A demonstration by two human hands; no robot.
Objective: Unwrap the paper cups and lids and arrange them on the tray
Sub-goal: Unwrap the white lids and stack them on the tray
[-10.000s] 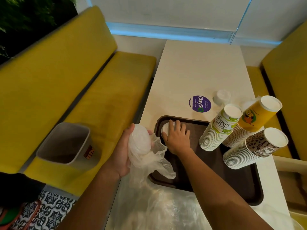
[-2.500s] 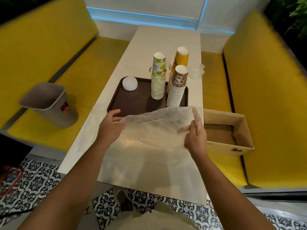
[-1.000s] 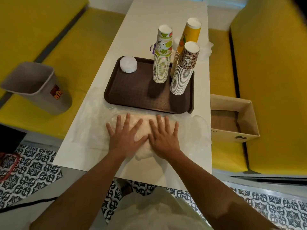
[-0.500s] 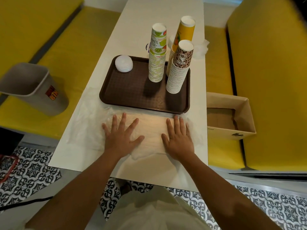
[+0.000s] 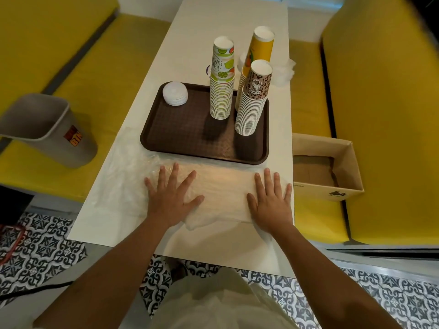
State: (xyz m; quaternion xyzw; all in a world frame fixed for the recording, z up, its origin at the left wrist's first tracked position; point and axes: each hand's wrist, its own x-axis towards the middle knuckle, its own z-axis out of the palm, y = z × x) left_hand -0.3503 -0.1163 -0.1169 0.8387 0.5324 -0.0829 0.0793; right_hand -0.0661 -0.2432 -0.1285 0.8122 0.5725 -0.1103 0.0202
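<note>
The white bench (image 5: 228, 24) carries everything. On its near end lies a sheet of clear plastic wrap (image 5: 223, 186), spread flat. Both hands are open, fingers straight and splayed: the left hand (image 5: 172, 199) presses on the sheet's left part and the right hand (image 5: 270, 205) on its right edge. The wrap looks thin, limp and slippery. It would likely slide or bunch under a push, so pinching a corner or gathering it into a fist should serve best.

Just beyond the wrap sits the brown tray (image 5: 147, 141), stiff and textured, best lifted by its raised rim. Three tall stacks of paper cups stand upside down at its right and far side: a lime-print stack (image 5: 222, 91), a yellow stack (image 5: 260, 48) behind, and a leopard-print stack (image 5: 253, 103) nearest. They are light but top-heavy and probably easy to tip or crush, so grip them low, around the middle of the nest. A short pile of white lids (image 5: 175, 93) sits in the tray's far left corner; these are thin and light, and best taken from the sides. A wrapped bundle (image 5: 282, 72) lies on the bench past the tray.

On the left seat, the grey bin (image 5: 47, 131) reads "BIN" in orange. The lime-print cup shows "HEL… SUMM…", upside down. The marks on the cardboard box (image 5: 344, 162) are too small to read.
</note>
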